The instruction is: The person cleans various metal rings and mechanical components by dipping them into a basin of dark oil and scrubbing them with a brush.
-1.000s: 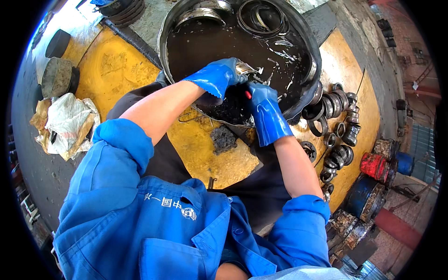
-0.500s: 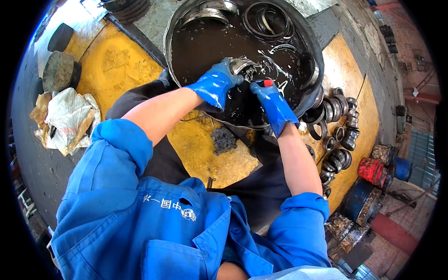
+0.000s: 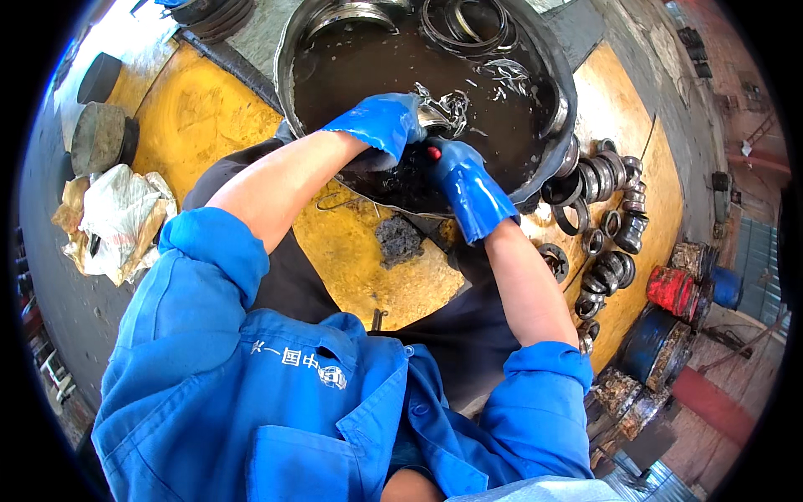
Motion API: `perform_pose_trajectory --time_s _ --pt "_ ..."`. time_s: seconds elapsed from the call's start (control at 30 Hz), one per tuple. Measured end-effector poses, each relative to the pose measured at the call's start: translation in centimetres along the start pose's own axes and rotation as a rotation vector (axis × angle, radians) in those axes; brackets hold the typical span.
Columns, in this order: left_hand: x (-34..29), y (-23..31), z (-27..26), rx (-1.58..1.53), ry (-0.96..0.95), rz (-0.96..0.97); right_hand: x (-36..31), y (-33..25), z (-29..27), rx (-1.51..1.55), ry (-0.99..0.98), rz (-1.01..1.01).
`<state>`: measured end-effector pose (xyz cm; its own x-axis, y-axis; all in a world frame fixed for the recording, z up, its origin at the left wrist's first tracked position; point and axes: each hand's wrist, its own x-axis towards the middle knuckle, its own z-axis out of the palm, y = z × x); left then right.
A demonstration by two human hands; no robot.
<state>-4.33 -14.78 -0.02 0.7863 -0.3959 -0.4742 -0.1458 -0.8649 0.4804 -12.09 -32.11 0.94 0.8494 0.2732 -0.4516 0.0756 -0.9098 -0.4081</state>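
A wide round tub (image 3: 283,84) of dark liquid stands in front of me. Over its near part, my left hand (image 3: 386,121), in a blue rubber glove, is closed around a shiny metal ring (image 3: 433,115). Liquid glistens and splashes along the ring's right side. My right hand (image 3: 465,177), gloved alike, is closed just below and right of the ring. From its fist shows the red end (image 3: 433,153) of a small tool; the rest is hidden. Larger metal rings (image 3: 355,13) lie at the tub's far left, and more thin rings (image 3: 462,42) at its far side.
Many metal rings (image 3: 598,180) stand in rows on a yellow board to the right. Beyond are a red can (image 3: 669,289) and dirty drums (image 3: 651,351). A crumpled white sack (image 3: 121,219) lies left; a black clump (image 3: 399,240) sits between my legs.
My right hand has moved left and slightly down, closer to the ring. The left hand's grip has turned around the ring. Splashes have shifted, and the view has moved slightly.
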Motion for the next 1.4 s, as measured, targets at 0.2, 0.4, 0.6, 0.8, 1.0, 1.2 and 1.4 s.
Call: perform_pose_trajectory --time_s 0.2,0.4,0.6,0.8,1.0,1.2,1.4 --pt "-1.0 0.5 0.6 -0.063 0.104 -0.056 -1.0 0.6 0.8 -0.363 0.275 -0.162" --pt "-0.9 -1.1 3.1 -0.458 0.234 -0.022 0.5 2.3 0.1 0.185 0.271 0.108" --pt "-0.8 -3.6 3.9 -0.738 0.325 -0.050 -2.3 -0.6 -3.4 0.780 0.143 0.181" --pt "0.9 -5.2 2.7 -0.149 0.121 0.078 1.9 3.4 0.1 0.828 -0.016 0.191" --pt "0.5 -2.3 1.5 -0.133 0.210 -0.032 0.0 1.4 1.6 0.557 0.084 -0.004" --pt "-1.4 2.4 0.3 0.040 0.112 -0.085 -0.9 -0.4 -0.3 -0.216 0.136 -0.030" --pt "-1.5 1.6 2.0 -0.080 0.189 -0.048 -0.2 3.0 0.3 -0.154 0.367 -0.002"
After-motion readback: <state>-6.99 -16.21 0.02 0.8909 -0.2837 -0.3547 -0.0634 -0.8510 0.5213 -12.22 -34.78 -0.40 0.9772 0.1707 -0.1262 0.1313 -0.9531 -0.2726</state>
